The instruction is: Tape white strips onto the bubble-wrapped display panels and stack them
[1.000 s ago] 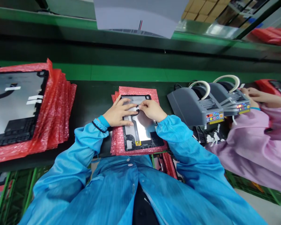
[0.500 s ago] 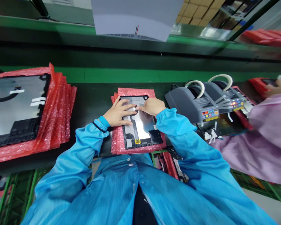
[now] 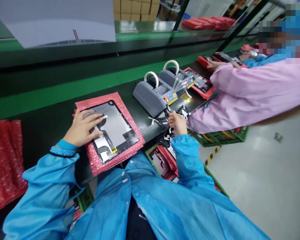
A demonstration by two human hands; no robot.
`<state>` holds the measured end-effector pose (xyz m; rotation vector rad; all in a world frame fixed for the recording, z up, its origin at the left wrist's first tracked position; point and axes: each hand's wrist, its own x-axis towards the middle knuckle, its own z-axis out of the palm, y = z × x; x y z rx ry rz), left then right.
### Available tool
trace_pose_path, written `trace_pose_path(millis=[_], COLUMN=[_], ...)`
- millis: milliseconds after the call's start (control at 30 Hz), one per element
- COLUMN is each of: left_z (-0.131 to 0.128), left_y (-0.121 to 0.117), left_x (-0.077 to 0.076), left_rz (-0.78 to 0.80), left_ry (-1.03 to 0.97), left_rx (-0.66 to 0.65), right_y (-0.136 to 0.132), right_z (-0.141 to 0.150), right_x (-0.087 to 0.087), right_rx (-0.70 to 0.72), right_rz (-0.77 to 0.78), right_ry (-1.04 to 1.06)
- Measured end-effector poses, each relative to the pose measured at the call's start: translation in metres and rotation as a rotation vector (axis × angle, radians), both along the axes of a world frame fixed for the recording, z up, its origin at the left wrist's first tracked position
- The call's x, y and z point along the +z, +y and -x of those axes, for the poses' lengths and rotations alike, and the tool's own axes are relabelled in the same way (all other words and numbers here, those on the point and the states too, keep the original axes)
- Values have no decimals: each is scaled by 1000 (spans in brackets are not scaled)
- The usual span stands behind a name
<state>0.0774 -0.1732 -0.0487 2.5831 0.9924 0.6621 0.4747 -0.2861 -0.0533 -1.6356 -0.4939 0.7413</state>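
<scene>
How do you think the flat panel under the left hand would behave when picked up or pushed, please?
The panel looks flat and thin, so it would probably lift as one stiff sheet. Its exposed dark ribbon strip suggests it may be fragile. Resting on red bubble wrap, it might slide if pushed.

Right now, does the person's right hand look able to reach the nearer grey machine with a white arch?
Probably yes: the right hand is close to the nearer grey machine, and the pink fabric sleeve lies aside.
</scene>
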Motion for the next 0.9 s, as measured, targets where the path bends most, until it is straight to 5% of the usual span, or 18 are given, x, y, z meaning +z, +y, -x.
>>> trace_pose_path(millis=[167, 333, 700, 900], left_z=[-4, -4, -20, -21], left_y=[-11, -21, -24, -25], left_x=[11, 16, 26, 30], left_rz=[-25, -72, -135, -133], left_ry=[-38, -41, 24, 26], left_rx=[79, 109, 21, 36], right_y=[28, 21, 28, 34], right_z=[0, 0, -5, -7], right_x=[6, -4, -6, -8], right_rx=[-62, -245, -211, -272], right_rz=[-74, -228, -281, -286], right_ry=[73, -22, 98, -69])
